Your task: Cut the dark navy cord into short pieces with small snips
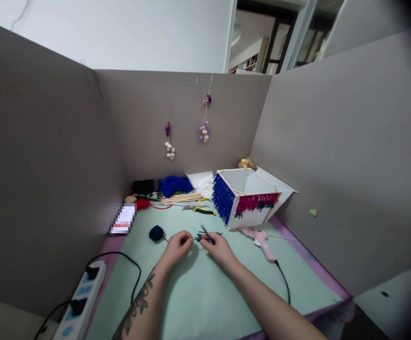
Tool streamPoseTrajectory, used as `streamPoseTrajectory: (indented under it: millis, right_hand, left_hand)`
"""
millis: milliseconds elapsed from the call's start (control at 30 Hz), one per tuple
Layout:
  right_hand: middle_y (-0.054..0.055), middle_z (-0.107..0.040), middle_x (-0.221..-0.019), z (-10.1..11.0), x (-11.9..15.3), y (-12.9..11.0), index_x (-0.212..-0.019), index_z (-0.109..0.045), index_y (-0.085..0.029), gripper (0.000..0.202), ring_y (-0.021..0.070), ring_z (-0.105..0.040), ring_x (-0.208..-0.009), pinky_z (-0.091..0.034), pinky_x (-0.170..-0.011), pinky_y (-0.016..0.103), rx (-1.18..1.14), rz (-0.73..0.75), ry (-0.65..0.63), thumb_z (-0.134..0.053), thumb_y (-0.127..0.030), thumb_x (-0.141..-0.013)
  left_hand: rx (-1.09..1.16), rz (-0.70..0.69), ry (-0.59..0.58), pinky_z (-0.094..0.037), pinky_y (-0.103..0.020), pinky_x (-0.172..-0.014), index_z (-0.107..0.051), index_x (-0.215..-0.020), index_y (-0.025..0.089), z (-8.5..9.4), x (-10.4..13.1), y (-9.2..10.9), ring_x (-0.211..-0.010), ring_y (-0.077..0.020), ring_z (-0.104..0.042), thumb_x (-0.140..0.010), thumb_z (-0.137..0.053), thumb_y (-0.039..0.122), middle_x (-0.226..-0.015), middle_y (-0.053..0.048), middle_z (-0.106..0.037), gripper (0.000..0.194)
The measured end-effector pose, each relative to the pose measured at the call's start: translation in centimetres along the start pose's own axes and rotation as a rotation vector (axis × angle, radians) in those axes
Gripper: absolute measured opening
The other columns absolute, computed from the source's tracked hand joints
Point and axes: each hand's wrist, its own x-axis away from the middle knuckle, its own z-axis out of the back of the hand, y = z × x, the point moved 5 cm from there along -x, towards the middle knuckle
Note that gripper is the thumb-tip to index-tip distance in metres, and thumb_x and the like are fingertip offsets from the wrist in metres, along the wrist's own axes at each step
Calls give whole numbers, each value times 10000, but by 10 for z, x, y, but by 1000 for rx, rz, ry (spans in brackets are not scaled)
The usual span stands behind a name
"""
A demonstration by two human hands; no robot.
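Note:
My left hand [179,246] is closed in a pinch over the mat, thumb against fingertips. A thin strand runs to it from a dark blue ball of yarn [156,233] just to its left. My right hand [220,248] grips small scissors [206,231], blades pointing up and away from me. Short cut pieces of dark blue-green yarn [198,236] lie by the scissors, partly hidden by my right fingers. Beyond my right hand stands a white open box [250,218] with blue yarn fringe on one side and magenta and dark fringe on another.
A pink glue gun [262,242] with a black cord lies right of my right hand. Pliers [204,211], wooden sticks [182,198] and blue yarn [175,185] lie at the back. A phone [123,220] and a power strip [81,302] are on the left. Grey panels [184,104] surround the table.

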Motion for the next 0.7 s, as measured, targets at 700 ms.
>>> streamPoseTrajectory:
  millis: [700]
  right_hand:
    - [43,-683,-792,53,-12,27,-831,-660,-210,210,198,-614,-769,-367,-622,238,517,-93,116,-494,-334,-798]
  left_hand:
    - [-532,-139,22,-398,-259,-679,-609,-773,184,5,0,2,-734,-169,-566,-800,-426,180,-775,-48,-636,185]
